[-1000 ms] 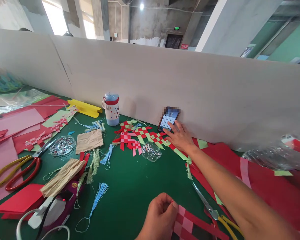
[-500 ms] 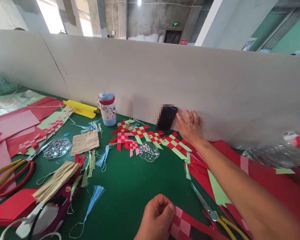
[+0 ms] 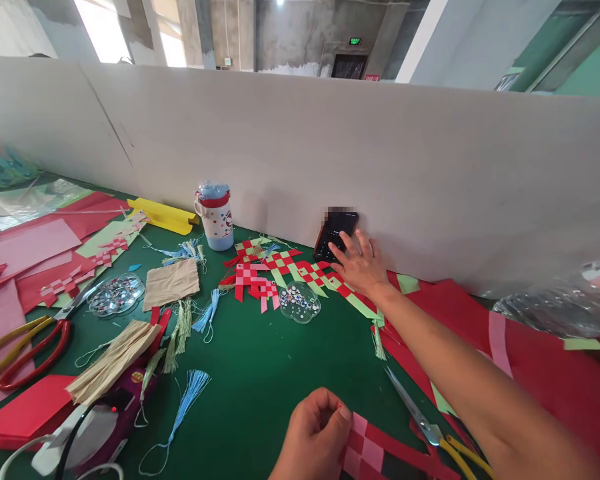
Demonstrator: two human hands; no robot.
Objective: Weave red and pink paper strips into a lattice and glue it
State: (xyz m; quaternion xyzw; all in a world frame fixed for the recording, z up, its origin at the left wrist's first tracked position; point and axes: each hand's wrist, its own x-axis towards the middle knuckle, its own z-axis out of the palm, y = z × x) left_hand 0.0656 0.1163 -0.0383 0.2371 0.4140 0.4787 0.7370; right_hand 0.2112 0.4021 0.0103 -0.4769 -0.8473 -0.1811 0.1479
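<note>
My left hand (image 3: 317,433) is closed at the bottom middle, pinching the end of a red and pink woven paper strip piece (image 3: 364,443). Its lower part runs out of the picture. Reaching far forward, my right hand (image 3: 363,263) has its fingers spread over the lower right of a black phone (image 3: 336,235), which leans against the pale partition. A fingertip appears to be at the screen. Below that hand lie red and green woven paper fish (image 3: 313,272). A clear dish of googly eyes (image 3: 300,302) sits in front of them.
Yellow-handled scissors (image 3: 420,417) lie under my right forearm. At left are red- and yellow-handled scissors (image 3: 35,353), blue tassels (image 3: 193,393), tan cloth (image 3: 171,285) and a purple device with cables (image 3: 125,407). A bottle (image 3: 215,217) stands by the partition (image 3: 280,140). Red paper (image 3: 540,373) covers the right.
My right hand has moved left, from beside the phone to over its lower screen. The screen now shows light marks. My left hand keeps its hold on the woven paper.
</note>
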